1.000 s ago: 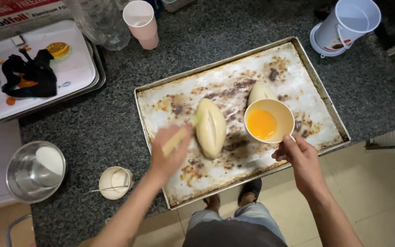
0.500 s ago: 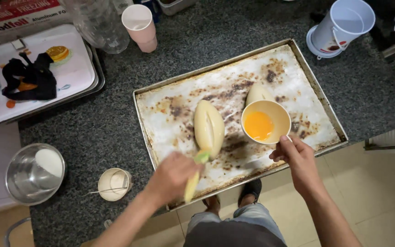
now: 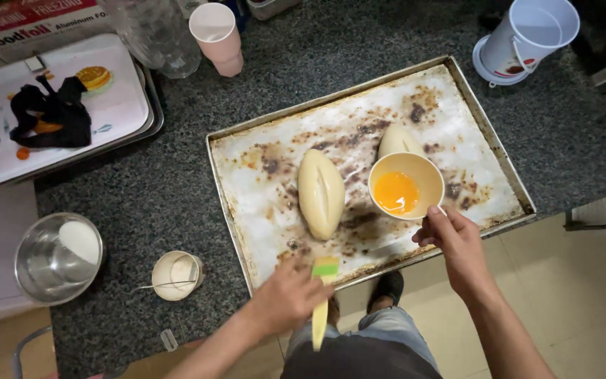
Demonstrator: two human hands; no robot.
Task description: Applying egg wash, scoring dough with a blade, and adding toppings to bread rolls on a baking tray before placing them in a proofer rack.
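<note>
1. Dough loaf (image 3: 320,193) at centre of head view, pale, smooth, oval, slit lengthwise; long axis running 12 to 6 o'clock on scorched, brown-stained metal baking tray (image 3: 261,151).
2. Seen at 7 o'clock from that loaf: left hand (image 3: 285,298), fingers curled round a pastry brush (image 3: 322,295), yellow handle trailing toward 6 o'clock, green bristle head pointing to 12 o'clock, just over the tray's near rim and a little apart from the loaf's lower tip.
3. Pictured at 4 o'clock from the loaf: right hand (image 3: 457,238), fingertips pinching the near rim of a cream bowl (image 3: 405,186) holding glossy orange-yellow beaten egg; bowl just beside the loaf at its 3 o'clock, apart from it.
4. Half hidden behind the bowl at 12 o'clock: second dough loaf (image 3: 395,140), only its upper end showing.
5. Nearer of the two hands to the centre loaf: hard to tell; brush head in line with the loaf's long axis, offset slightly to the right.
6. Around the tray, on speckled dark stone counter (image 3: 170,189): pink paper cup (image 3: 217,35) at 11 o'clock; white plastic jug (image 3: 531,38) at 1 o'clock; white printed tray (image 3: 117,112) bearing a black crumpled item at 10 o'clock; shiny steel bowl (image 3: 54,256) at 8 o'clock; small cream cup (image 3: 175,275) beside it, a thin wire-like piece sticking out.
</note>
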